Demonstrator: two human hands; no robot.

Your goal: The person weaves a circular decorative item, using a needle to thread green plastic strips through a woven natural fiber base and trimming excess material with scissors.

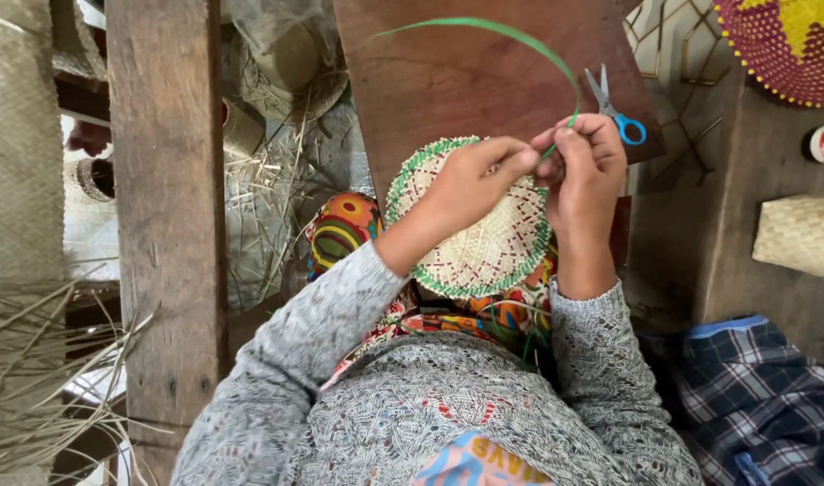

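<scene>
Pinching a green strip (511,36), both hands' (470,184) (585,166) grips seemingly work the empty woven basket's (484,243) rim.

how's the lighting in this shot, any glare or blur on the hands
Head view: soft, even daylight, no hard shadows; left hand and right hand are sharp on the round woven mat; only the gaps at far left are blown out white; dried straw looks slightly soft.

free: bare wooden board (448,81) above | blocked: post (164,180) left, scissors (615,108) right
</scene>
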